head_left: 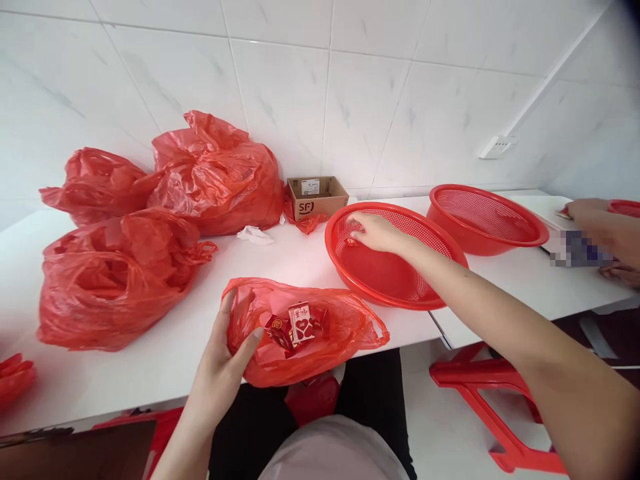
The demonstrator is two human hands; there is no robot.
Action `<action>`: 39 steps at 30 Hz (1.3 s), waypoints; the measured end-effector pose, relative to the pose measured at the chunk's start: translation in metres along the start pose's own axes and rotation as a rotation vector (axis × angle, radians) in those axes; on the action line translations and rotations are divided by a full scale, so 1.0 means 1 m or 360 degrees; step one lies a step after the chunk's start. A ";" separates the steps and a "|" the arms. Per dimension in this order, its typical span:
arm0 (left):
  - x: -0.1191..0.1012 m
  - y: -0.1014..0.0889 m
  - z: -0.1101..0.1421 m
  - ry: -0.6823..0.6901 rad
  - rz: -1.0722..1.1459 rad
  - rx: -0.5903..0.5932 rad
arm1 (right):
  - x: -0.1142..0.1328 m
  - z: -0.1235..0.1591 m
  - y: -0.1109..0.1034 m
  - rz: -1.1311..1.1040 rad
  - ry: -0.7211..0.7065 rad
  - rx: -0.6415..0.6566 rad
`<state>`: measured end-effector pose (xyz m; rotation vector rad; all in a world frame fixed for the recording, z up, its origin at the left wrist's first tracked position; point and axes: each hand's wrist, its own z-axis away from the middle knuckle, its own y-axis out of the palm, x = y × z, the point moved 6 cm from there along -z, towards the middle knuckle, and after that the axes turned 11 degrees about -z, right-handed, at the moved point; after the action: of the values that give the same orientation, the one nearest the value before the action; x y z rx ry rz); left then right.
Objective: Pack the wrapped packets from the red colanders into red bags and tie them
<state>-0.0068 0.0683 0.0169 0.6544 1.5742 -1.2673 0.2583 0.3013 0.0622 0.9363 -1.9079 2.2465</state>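
Observation:
My left hand (227,347) grips the rim of a red plastic bag (320,367), with the thumb inside and the fingers outside. Several small wrapped candies (279,330) and a little white-and-red box with hearts (301,322) lie in the bag's open mouth. My right hand (373,231) reaches down into a red perforated plastic basket (395,283), its curled fingers apart. Just below the fingertips, against the basket's left inner side, is a small red wrapped candy (351,242).
Full red bags (215,180) stand to the left. A cardboard box (318,200) and a white tissue (255,235) lie near the wall. Another red basket (487,220) stands right, beside another person's hands (590,213). A red stool (490,393) is below.

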 end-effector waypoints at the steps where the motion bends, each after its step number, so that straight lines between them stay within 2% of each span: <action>1: -0.001 0.000 0.001 0.0000 -0.0005 -0.0008 | -0.019 -0.009 0.000 0.0093 0.0086 0.0076; 3: -0.002 -0.002 0.001 -0.0005 -0.0003 -0.0034 | -0.053 -0.021 0.005 0.0165 0.0207 0.0215; 5: 0.000 -0.003 0.002 -0.0027 0.0000 -0.0052 | -0.075 -0.025 0.012 0.0218 0.0281 0.0308; 7: 0.003 -0.004 0.001 -0.0037 -0.0027 -0.0054 | -0.085 -0.026 0.021 0.0237 0.0289 0.0353; 10: 0.005 -0.003 0.000 -0.0038 -0.0045 -0.0036 | -0.084 -0.028 0.030 0.0218 0.0232 0.0320; 18: 0.010 0.002 -0.003 -0.0033 -0.0014 -0.0005 | -0.049 -0.024 0.037 0.0001 0.0132 0.0090; 21: 0.013 0.000 -0.003 -0.0026 -0.0015 -0.0010 | -0.032 -0.021 0.029 -0.0111 0.0063 0.0055; 24: 0.011 -0.001 -0.002 -0.0041 0.0010 -0.0013 | -0.010 -0.017 0.013 -0.0228 -0.0031 0.0051; 26: 0.008 -0.001 -0.002 -0.0056 0.0020 -0.0016 | 0.010 -0.011 0.003 -0.0312 -0.0109 0.0074; 28: 0.005 0.000 -0.003 -0.0048 0.0034 -0.0002 | 0.042 0.004 0.004 -0.0521 -0.0275 0.0199; 31: 0.002 0.002 -0.007 -0.0039 0.0057 0.0025 | 0.097 0.039 0.021 -0.0828 -0.0558 0.0498; 33: 0.004 0.002 -0.011 -0.0048 0.0043 0.0007 | 0.120 0.055 0.033 -0.0790 -0.0589 0.0518; 36: 0.006 0.000 -0.014 -0.0039 0.0018 -0.0020 | 0.121 0.054 0.037 -0.0766 -0.0503 0.0434; 38: 0.007 0.000 -0.014 -0.0023 0.0008 -0.0014 | 0.099 0.039 0.030 -0.0712 -0.0443 0.0333; 39: 0.006 -0.001 -0.014 -0.0015 -0.0002 -0.0013 | 0.081 0.029 0.026 -0.0575 -0.0388 0.0279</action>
<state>-0.0144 0.0798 0.0110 0.6419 1.5717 -1.2623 0.1937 0.2410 0.0795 1.5032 -1.4760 2.1852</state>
